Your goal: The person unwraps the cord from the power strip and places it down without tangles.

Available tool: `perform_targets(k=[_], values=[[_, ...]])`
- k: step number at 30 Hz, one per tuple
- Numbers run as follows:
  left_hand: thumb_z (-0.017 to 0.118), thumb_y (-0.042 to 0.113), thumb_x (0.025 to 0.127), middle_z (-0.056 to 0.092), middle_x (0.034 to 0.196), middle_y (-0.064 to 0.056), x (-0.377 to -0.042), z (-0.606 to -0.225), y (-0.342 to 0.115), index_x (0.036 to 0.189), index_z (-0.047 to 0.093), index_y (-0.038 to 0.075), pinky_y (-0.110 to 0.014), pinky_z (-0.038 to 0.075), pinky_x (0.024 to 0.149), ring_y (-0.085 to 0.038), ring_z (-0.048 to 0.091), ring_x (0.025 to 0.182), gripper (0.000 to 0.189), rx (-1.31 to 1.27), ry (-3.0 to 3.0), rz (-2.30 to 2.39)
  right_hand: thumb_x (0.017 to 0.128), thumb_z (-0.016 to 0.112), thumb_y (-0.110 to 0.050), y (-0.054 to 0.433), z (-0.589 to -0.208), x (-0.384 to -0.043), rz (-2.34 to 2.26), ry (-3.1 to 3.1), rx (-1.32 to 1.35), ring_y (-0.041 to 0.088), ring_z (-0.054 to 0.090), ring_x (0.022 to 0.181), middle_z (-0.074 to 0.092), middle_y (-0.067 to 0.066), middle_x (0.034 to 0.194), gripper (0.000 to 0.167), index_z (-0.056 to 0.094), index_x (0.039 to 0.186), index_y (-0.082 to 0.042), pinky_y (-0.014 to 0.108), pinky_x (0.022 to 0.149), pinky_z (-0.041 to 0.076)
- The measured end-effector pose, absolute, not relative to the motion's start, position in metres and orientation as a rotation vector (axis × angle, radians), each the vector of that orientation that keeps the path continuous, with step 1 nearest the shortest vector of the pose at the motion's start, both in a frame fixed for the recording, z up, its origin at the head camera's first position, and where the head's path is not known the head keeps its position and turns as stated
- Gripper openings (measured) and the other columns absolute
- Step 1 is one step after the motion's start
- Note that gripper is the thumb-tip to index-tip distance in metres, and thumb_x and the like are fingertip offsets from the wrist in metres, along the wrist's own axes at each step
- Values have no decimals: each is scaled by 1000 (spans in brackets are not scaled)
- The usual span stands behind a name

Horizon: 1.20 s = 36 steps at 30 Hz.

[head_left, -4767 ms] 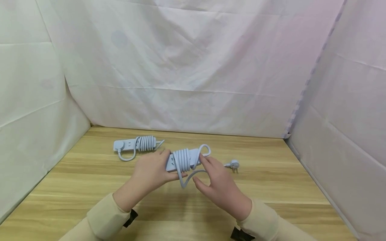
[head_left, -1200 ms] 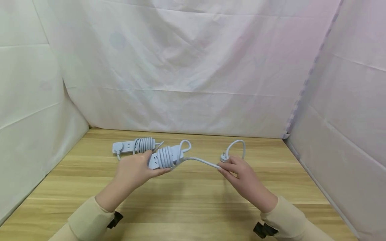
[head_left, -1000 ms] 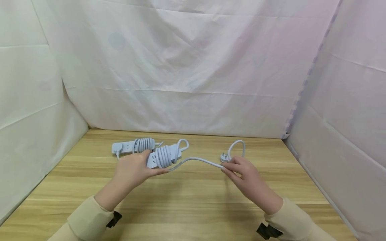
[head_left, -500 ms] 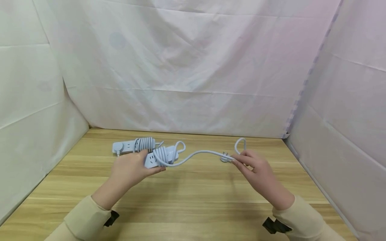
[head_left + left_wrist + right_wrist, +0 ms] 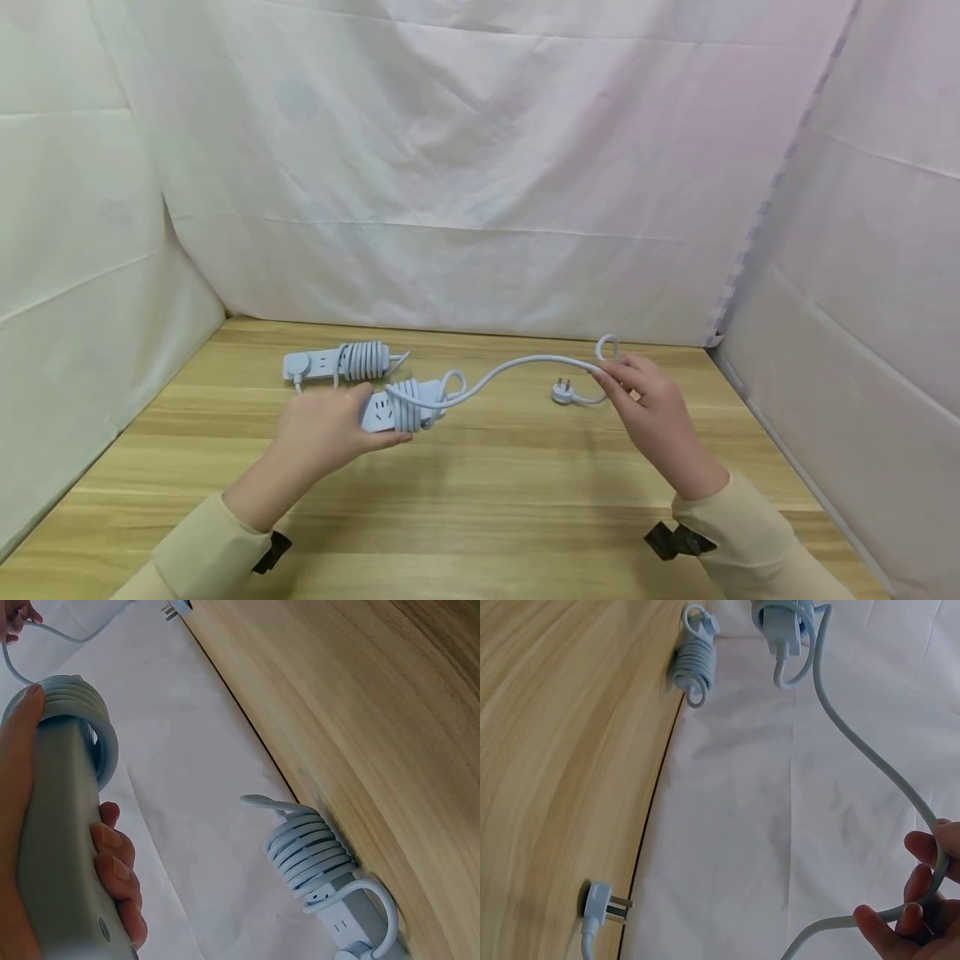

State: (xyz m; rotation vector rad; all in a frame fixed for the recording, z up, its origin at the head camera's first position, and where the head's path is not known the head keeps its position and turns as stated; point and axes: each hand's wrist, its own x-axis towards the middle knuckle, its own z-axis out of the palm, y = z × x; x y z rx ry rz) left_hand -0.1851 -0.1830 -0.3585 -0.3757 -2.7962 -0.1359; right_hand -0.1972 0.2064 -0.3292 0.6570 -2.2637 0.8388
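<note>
My left hand [image 5: 318,433] grips a white power strip [image 5: 380,412] by its left end, fingers curled round the body in the left wrist view. Several turns of its cord [image 5: 407,407] are wound about the middle of the strip, above the table. From there the loose cord arches up to the right, where my right hand [image 5: 656,417] pinches it between thumb and fingers. In the right wrist view the cord [image 5: 870,754] curves down through those fingers [image 5: 877,930]. Past the pinch it loops back to a three-pin plug [image 5: 561,392], which lies on the table with its pins up.
A second power strip [image 5: 318,364], its cord neatly coiled and its plug seated at the left end, lies at the back left. The wooden table [image 5: 480,517] is bounded by white cloth [image 5: 480,167] behind and on both sides.
My right hand has left the strip, taken the cord and drawn it right, lately lifting it into a higher arch. My left hand has carried the strip leftward. The plug now sits further left.
</note>
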Motion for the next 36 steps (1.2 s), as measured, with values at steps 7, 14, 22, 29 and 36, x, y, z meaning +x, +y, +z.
perform_targets(k=[7,14,22,29,36], values=[[52,90,65,38,53,8,-181,-359,-182,70,44,22,-31,28,41,-11,36,45,68,-483,-2754,-86,95,64,-8,211,-328,-205,867,-2288,541,12,44,71,60,0,85,14,75,100,-3,23,59,36],[56,89,63,36,55,11,-175,-358,-177,70,43,23,-30,26,41,-8,34,45,68,-571,-2681,-90,99,58,-19,216,-331,-215,893,-2346,440,14,42,72,53,1,80,22,73,100,-4,26,60,35],[51,93,60,36,55,11,-171,-358,-171,68,43,22,-30,26,41,-8,33,47,72,-658,-2609,-72,100,57,-22,215,-340,-226,873,-2376,391,17,40,69,47,2,76,25,73,102,-3,29,57,35],[55,92,59,35,55,11,-169,-359,-165,68,44,22,-29,27,41,-8,33,47,71,-679,-2613,-61,102,52,-26,208,-345,-232,899,-2455,385,21,43,73,50,5,81,29,70,105,-3,36,62,37],[64,86,56,35,54,11,-167,-361,-161,67,43,21,-29,24,40,-7,32,44,70,-705,-2550,-38,102,52,-20,204,-349,-234,1025,-2533,374,27,58,94,60,14,106,35,59,131,-1,46,82,50]])
